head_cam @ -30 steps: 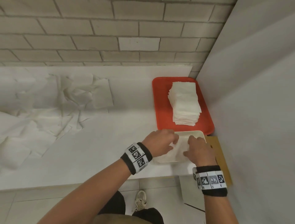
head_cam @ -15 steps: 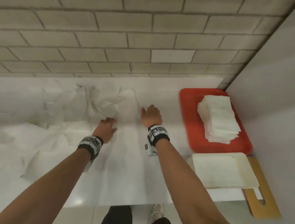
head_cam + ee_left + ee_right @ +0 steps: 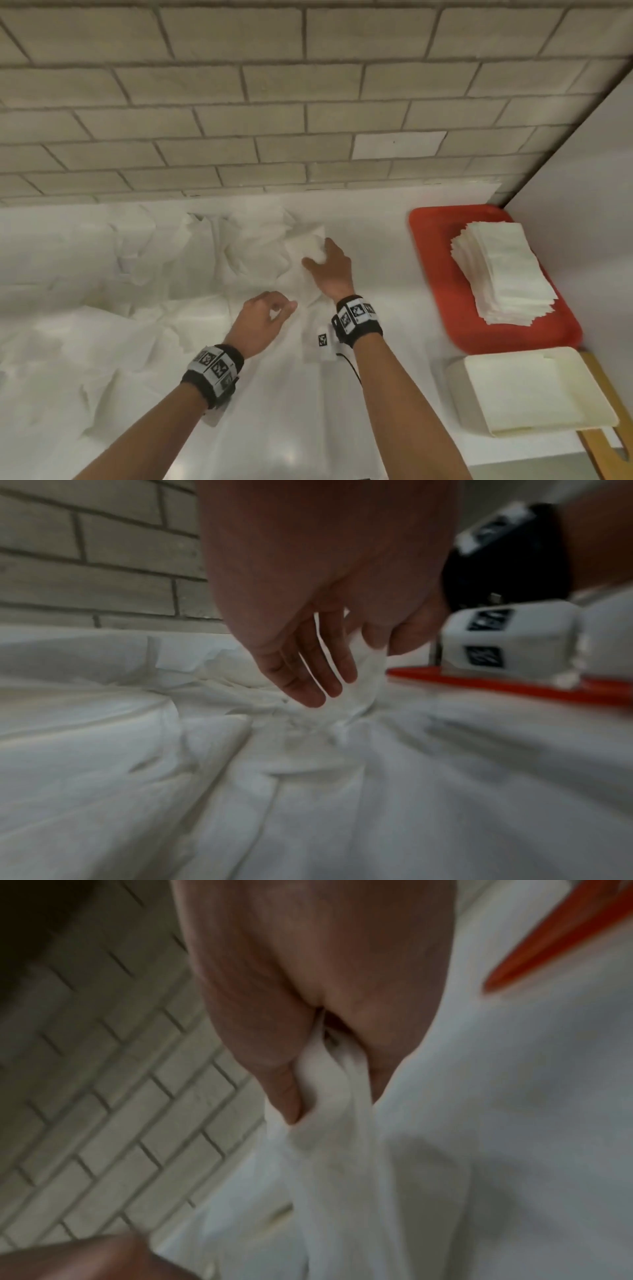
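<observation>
A heap of loose, crumpled white napkins (image 3: pixel 144 274) covers the left and middle of the white counter. My right hand (image 3: pixel 327 270) reaches into the heap's right end and pinches one white napkin (image 3: pixel 305 246) between thumb and fingers. The right wrist view shows the bunched napkin (image 3: pixel 329 1074) caught in that pinch of my right hand (image 3: pixel 308 1056). My left hand (image 3: pixel 270 313) hovers just below and to the left, fingers loosely bent, holding nothing. In the left wrist view the left hand (image 3: pixel 308 669) hangs relaxed above the crumpled napkins (image 3: pixel 171 723).
A red tray (image 3: pixel 431 274) at the right holds a tall stack of folded napkins (image 3: pixel 496 274). In front of it lies a cream tray (image 3: pixel 455 380) on a wooden board (image 3: pixel 599 442). A brick wall runs behind; a grey wall closes the right side.
Both hands left the cream tray and moved left to the napkin heap. The right hand, flat half a second ago, now pinches a napkin. The left hand has drawn closer to it.
</observation>
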Tool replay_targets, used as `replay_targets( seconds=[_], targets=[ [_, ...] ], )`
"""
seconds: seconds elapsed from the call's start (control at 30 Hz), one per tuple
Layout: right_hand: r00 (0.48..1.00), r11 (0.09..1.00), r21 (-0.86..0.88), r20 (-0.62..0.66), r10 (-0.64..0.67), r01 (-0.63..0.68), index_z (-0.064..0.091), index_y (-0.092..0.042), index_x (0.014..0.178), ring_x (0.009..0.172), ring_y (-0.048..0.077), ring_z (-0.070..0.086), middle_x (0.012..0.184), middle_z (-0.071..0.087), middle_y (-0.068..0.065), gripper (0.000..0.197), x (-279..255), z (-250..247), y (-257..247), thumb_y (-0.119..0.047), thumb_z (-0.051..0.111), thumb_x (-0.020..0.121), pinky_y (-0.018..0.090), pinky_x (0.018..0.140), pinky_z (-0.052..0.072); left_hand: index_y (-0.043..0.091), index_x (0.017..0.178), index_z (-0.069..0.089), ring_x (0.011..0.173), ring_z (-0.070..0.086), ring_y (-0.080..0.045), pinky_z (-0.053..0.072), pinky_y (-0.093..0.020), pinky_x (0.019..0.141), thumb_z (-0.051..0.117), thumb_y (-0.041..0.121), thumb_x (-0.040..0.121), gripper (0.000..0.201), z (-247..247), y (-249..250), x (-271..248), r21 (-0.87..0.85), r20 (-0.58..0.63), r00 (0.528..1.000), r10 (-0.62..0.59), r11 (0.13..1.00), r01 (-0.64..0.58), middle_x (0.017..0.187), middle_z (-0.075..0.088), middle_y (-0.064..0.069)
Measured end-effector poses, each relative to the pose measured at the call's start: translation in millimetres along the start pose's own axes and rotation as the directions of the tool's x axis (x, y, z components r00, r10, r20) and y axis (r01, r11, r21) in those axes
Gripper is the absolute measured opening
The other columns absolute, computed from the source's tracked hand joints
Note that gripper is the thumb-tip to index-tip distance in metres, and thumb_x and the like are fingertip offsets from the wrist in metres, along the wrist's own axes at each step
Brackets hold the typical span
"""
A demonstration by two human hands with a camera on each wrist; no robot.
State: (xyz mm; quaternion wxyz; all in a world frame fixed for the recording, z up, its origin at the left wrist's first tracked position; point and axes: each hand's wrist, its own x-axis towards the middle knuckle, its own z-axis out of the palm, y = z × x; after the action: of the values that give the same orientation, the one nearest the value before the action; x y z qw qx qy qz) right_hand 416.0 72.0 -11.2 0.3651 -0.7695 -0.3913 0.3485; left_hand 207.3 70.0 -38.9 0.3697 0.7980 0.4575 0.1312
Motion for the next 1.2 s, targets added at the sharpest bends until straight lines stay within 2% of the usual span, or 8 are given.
replay_targets(
  seconds=[0.07, 0.13, 0.3, 0.4, 0.5, 0.7, 0.97, 1.2],
  targets=[
    [0.995, 0.977, 0.190, -0.056, -0.085, 0.094, 0.049, -0.032, 0.147, 0.126, 0.017, 0.066, 0.137, 0.069, -0.009, 0.064, -37.5, -24.6, -4.8, -0.026, 0.080, 0.091, 0.030, 0.104, 0.054, 0.022, 0.108, 0.073, 0.098, 0.074, -0.012, 0.060, -0.040, 0.095, 0.054, 0.064, 0.102, 0.047, -9.1, 21.1, -2.1, -0.346, 0.014, 0.993, -0.116, 0.931, 0.114, 0.102, 0.079, 0.003],
    [0.987, 0.922, 0.353, -0.080, -0.141, 0.161, 0.047, -0.042, 0.142, 0.117, 0.010, 0.071, 0.127, 0.072, -0.014, 0.072, -75.3, -41.8, 0.4, -0.019, 0.085, 0.086, 0.032, 0.098, 0.059, 0.016, 0.125, 0.068, 0.106, 0.077, -0.024, 0.061, -0.047, 0.098, 0.052, 0.069, 0.100, 0.061, -8.6, 40.5, -1.0, -0.676, 0.151, 0.974, -0.170, 0.701, 0.227, 0.113, 0.079, -0.009],
    [0.999, 0.855, 0.519, 0.036, -0.009, -0.011, 0.044, -0.040, 0.140, 0.110, 0.016, 0.075, 0.121, 0.074, -0.012, 0.074, -149.9, -41.8, 33.8, -0.010, 0.087, 0.089, 0.047, 0.095, 0.064, 0.017, 0.151, 0.052, 0.131, 0.067, -0.031, 0.052, -0.052, 0.110, 0.061, 0.045, 0.107, 0.053, 10.8, 61.1, 4.7, -0.913, 0.246, 0.961, -0.123, 0.305, 0.272, 0.142, 0.069, -0.009],
    [0.994, 0.822, 0.559, 0.053, 0.095, -0.109, 0.051, -0.033, 0.132, 0.104, 0.023, 0.078, 0.114, 0.080, 0.000, 0.053, -170.1, -30.2, 55.8, -0.019, 0.085, 0.094, 0.053, 0.092, 0.064, 0.008, 0.144, 0.061, 0.132, 0.065, -0.039, 0.049, -0.059, 0.114, 0.060, 0.017, 0.109, 0.036, 27.6, 57.7, -2.7, -0.888, 0.244, 0.963, -0.118, 0.371, 0.271, 0.139, 0.071, -0.014],
    [0.987, 0.879, 0.470, -0.089, 0.135, -0.078, 0.064, -0.025, 0.114, 0.102, 0.019, 0.076, 0.108, 0.079, -0.003, 0.021, -166.8, -19.8, 70.0, -0.039, 0.074, 0.102, 0.045, 0.089, 0.064, 0.007, 0.136, 0.067, 0.127, 0.068, -0.041, 0.048, -0.065, 0.112, 0.058, 0.026, 0.111, 0.032, 39.0, 51.0, -13.1, -0.814, 0.234, 0.968, -0.089, 0.527, 0.245, 0.133, 0.073, -0.016],
    [0.882, 0.955, 0.261, -0.472, -0.001, 0.140, 0.073, -0.026, 0.102, 0.105, 0.011, 0.070, 0.108, 0.070, -0.014, 0.007, -155.8, -23.6, 76.0, -0.032, 0.074, 0.102, 0.038, 0.095, 0.059, 0.013, 0.137, 0.067, 0.123, 0.072, -0.032, 0.054, -0.059, 0.109, 0.040, 0.036, 0.116, 0.041, 30.2, 63.7, -23.4, -0.763, 0.287, 0.950, -0.123, 0.570, 0.304, 0.130, 0.076, -0.010],
    [0.918, 0.895, 0.375, -0.388, -0.085, 0.242, 0.070, -0.023, 0.110, 0.091, 0.026, 0.074, 0.096, 0.077, 0.000, 0.006, -164.1, -32.6, 45.0, -0.028, 0.071, 0.106, 0.044, 0.082, 0.058, 0.016, 0.143, 0.063, 0.128, 0.069, -0.030, 0.048, -0.056, 0.116, 0.040, 0.035, 0.117, 0.040, 16.1, 80.5, -25.6, -0.821, 0.328, 0.933, -0.151, 0.442, 0.360, 0.135, 0.074, -0.009],
    [0.797, 0.953, 0.215, -0.602, -0.041, 0.212, 0.064, -0.029, 0.112, 0.107, 0.006, 0.061, 0.118, 0.058, -0.012, 0.007, -165.0, -20.5, 42.1, -0.032, 0.068, 0.106, 0.022, 0.087, 0.050, 0.017, 0.142, 0.063, 0.130, 0.068, -0.031, 0.044, -0.056, 0.119, 0.036, 0.047, 0.115, 0.049, 25.2, 113.5, -36.4, -0.874, 0.287, 0.948, -0.141, 0.366, 0.319, 0.136, 0.073, -0.013]
  ],
)
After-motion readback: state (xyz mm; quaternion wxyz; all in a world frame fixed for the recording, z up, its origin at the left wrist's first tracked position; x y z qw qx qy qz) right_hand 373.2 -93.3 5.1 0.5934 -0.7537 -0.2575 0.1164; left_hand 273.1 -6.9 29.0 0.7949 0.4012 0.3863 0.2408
